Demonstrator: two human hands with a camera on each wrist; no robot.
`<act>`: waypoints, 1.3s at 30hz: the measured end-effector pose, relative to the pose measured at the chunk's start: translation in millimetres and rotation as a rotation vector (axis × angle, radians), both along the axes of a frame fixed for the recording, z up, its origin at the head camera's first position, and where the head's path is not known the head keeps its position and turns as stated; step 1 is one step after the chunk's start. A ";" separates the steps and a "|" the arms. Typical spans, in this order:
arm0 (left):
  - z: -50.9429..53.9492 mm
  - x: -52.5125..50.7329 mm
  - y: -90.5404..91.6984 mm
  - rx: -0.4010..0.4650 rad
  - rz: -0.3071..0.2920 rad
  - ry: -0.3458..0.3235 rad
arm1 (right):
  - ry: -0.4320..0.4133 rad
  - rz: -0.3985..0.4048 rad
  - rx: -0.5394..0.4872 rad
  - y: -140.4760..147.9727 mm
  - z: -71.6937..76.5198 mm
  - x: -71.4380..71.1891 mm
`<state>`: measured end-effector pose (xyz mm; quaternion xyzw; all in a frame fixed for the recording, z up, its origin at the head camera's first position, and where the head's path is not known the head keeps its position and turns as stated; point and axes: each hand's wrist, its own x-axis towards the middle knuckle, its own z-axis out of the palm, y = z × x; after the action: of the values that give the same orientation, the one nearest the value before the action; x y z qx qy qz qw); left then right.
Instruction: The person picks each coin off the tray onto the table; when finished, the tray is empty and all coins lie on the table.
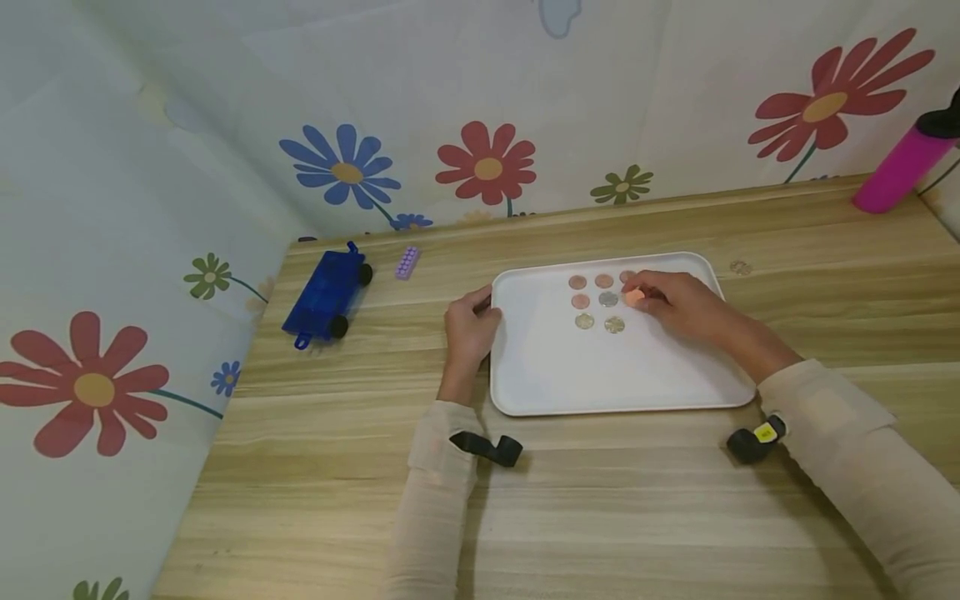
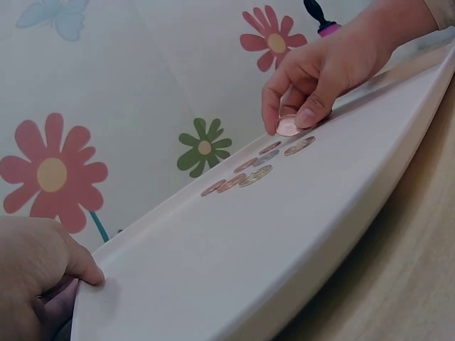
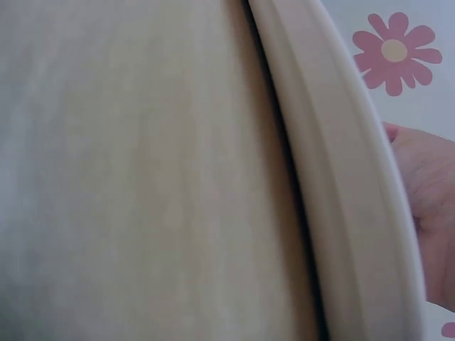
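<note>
A white tray (image 1: 555,375) lies on the wooden table with several coins in rows: copper ones along the back, a silver coin (image 1: 608,298) in the middle, two brass-coloured coins (image 1: 614,325) in front. My right hand (image 1: 686,307) pinches a copper coin (image 2: 287,126) between thumb and fingers, above the right end of the middle row. At the tray's left rim, my left hand (image 1: 471,327) grips the edge, its thumb on top; the other fingers are partly hidden. In the right wrist view, the tray's side wall covers part of the right hand (image 3: 430,206).
A few coins (image 1: 741,267) lie on the table right of the tray. At the far left are a blue toy wagon (image 1: 327,296) with black wheels and a purple toy brick (image 1: 407,262). A pink bottle (image 1: 903,171) stands at the back right, near the flowered wall covering.
</note>
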<state>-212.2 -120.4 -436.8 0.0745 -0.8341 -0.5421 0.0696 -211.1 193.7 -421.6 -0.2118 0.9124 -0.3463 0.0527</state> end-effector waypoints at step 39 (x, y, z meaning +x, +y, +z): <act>1.3 1.0 -0.5 -0.003 -0.007 -0.004 | 0.055 -0.494 -0.071 101.9 -10.1 0.1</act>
<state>-211.2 -120.9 -435.4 0.0726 -0.8353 -0.5409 0.0665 -210.9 295.7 -431.7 0.0064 0.9249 -0.3745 -0.0659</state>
